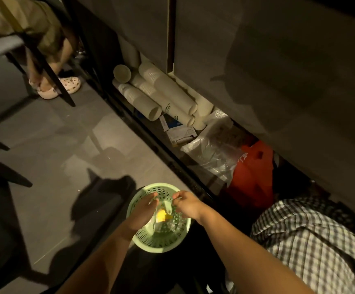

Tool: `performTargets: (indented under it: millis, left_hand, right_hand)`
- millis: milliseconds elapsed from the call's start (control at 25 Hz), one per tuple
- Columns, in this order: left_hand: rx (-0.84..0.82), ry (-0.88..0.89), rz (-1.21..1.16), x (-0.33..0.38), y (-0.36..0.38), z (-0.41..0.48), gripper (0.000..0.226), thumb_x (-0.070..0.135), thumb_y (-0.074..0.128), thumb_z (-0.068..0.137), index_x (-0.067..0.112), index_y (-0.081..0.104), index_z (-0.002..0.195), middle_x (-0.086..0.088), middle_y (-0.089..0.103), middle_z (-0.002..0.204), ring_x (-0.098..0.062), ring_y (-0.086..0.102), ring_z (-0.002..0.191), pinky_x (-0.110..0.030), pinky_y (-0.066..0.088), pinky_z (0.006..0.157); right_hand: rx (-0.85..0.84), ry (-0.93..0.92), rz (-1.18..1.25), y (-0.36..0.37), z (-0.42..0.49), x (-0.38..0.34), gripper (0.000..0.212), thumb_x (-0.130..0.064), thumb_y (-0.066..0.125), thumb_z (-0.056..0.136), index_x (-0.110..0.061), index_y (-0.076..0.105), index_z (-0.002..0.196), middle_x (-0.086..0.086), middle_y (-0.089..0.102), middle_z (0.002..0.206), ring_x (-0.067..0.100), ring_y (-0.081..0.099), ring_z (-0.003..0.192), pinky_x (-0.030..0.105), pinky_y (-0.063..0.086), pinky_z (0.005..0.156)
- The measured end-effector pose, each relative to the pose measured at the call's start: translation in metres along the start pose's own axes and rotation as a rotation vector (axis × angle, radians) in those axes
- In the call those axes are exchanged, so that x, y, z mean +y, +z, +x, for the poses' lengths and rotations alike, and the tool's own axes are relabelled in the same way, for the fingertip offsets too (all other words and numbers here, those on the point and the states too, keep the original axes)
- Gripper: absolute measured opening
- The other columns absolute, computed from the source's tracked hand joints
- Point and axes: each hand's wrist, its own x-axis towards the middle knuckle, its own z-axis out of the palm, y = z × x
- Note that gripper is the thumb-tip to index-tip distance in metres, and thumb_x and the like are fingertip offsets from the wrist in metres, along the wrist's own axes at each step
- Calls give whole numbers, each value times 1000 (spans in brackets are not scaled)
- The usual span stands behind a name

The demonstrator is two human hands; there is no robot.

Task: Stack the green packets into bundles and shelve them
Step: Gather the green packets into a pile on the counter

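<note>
A round pale green perforated basket point(151, 245) stands on the floor at the bottom centre. Inside it lie packets with green and yellow print point(161, 216), partly hidden by my hands. My left hand point(144, 211) reaches into the basket from the left, fingers together over the packets. My right hand point(186, 203) is over the basket's right rim, its fingers pinching the top edge of a pale packet point(168, 205). The blur keeps me from seeing whether the left hand grips anything.
A low shelf opening point(193, 149) runs along the dark counter, holding sleeves of white paper cups point(155, 92), small boxes point(180, 134), a clear plastic bag point(212, 149) and an orange bag point(253, 172). A person's feet in pale clogs point(55, 85) and chair legs stand at the upper left.
</note>
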Motion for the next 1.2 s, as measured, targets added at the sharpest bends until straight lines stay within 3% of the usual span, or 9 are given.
performTargets:
  millis: [120,200,280,440,600,840,1000,1200]
  left_hand:
    - [-18,79,64,17,-8,-11,45,31,46,91,-1,59,120,-12,62,120,-15,57,115,-21,35,97]
    - [-75,156,141,42,-17,-25,42,30,46,90,2,60,117,-1,63,97,0,60,91,-13,36,82]
    - [-131,246,253,73,-24,-40,42,33,45,87,6,60,116,1,59,90,-8,56,83,-14,34,73]
    - [-198,493,545,151,-44,-79,24,28,49,94,18,57,115,2,61,98,-15,58,91,-22,40,75]
    - [-258,713,794,234,-61,-135,35,40,44,97,27,47,129,9,52,125,-11,51,113,-33,45,94]
    - [-211,1070,874,334,-58,-230,33,45,42,95,40,43,128,23,48,127,6,46,100,-19,40,87]
    - [-210,1250,884,393,-40,-287,35,45,42,95,40,42,129,23,49,125,3,45,114,-24,40,99]
    - [-191,1432,833,456,1,-325,31,41,45,94,36,47,125,17,54,121,4,50,108,-23,42,96]
  right_hand:
    - [11,-48,-134,-13,-4,1,5,-13,46,94,-15,50,92,7,54,98,19,53,87,20,42,63]
    - [18,-104,-258,-26,-15,-3,7,-15,48,93,-14,54,95,9,55,97,20,52,87,27,47,73]
    - [19,-169,-446,-44,-32,-11,18,-16,48,92,-10,61,102,14,62,104,23,56,94,29,45,83]
    - [67,-280,-628,-93,-95,-30,22,-19,52,90,-10,66,105,13,66,109,24,61,98,28,45,82]
    - [184,-397,-754,-148,-189,-43,25,-27,53,92,-17,62,113,5,62,116,22,58,107,30,46,89]
    - [444,-498,-839,-209,-330,-32,22,-33,53,93,-23,58,112,-4,62,110,12,57,101,33,47,90]
    - [601,-494,-811,-239,-413,-18,21,-31,52,94,-23,58,113,-11,59,92,11,57,87,30,48,81]
    - [791,-433,-740,-273,-481,11,22,-32,52,95,-26,58,115,-12,59,101,8,57,92,25,48,83]
